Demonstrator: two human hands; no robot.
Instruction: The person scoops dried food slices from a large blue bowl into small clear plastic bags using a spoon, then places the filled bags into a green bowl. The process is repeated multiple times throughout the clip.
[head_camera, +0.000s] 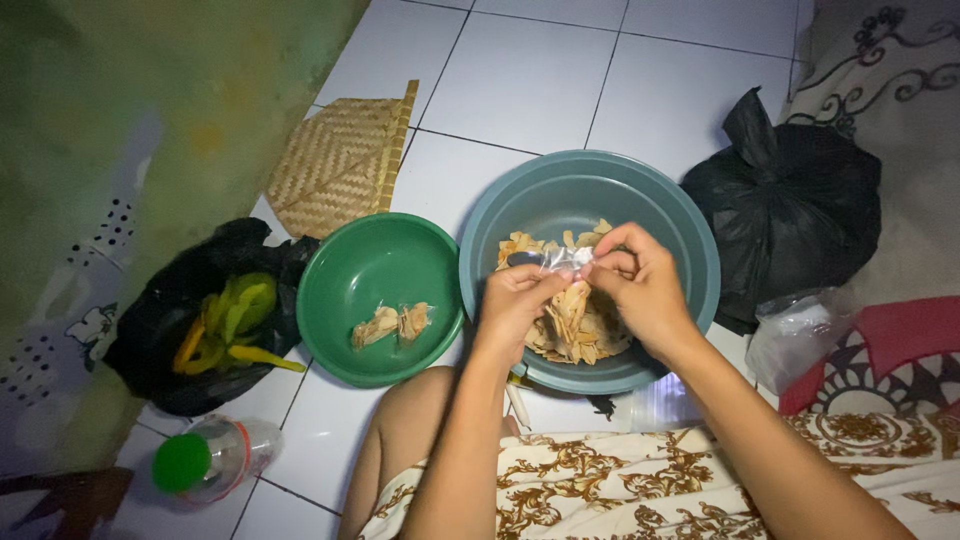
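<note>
Head view, looking straight down at a white tiled floor (530, 80) where a person sits with a brown-and-cream patterned cloth (640, 480) over the lap. Both hands meet above a large grey-blue basin (690, 250) that holds a heap of pale, thin chips (575, 325). Between the hands is a small clear plastic packet (562, 260), held level over the basin and filled with some of the same pale pieces. The left hand (515, 300) pinches the packet's left end, fingers curled narrow around the plastic, thumb on top. The right hand (640, 285) grips the right end, its fingers bent tight and closed on the packet's edge; the two hands nearly touch at the fingertips. Just left of the basin, rims almost meeting, stands a smaller green bowl (345, 270) with two filled packets (392, 323) lying on its bottom. Beyond the green bowl a woven bamboo fan (340, 165) lies flat on the tiles. Farther left an open black plastic bag (160, 330) holds yellow and green strips (232, 320), and near it, at the lower left, a clear plastic bottle (235, 450) with a green cap (182, 463) lies on its side. On the basin's right sits a knotted black bag (790, 200), with a crumpled clear plastic bag (795, 330) just below it. A slim white stick-like thing (518, 405) pokes out from under the basin's near rim; what it is cannot be told.
</note>
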